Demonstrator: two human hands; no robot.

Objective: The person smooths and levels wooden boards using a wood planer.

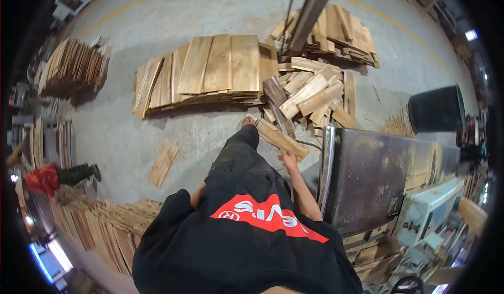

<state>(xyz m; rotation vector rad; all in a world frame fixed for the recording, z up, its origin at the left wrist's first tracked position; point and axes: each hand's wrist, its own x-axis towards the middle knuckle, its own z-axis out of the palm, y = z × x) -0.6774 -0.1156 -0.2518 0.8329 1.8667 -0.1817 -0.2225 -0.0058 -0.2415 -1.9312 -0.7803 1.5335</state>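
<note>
My right hand (287, 160) is at the edge of the long brown wooden plank (281, 138), near its close end; I cannot tell whether the fingers are closed on it. The plank lies on the grey concrete floor (121, 136), beside the loose heap of pale wood offcuts (312, 94). My left hand is hidden, state undeterminable. Black plastic bin (437, 109): right of the heap, beside thin wood strips (399, 124); contents not discernible

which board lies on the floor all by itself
The board just left of the legs; nothing touches it, while the others are stacked, heaped or at the right hand.
</note>
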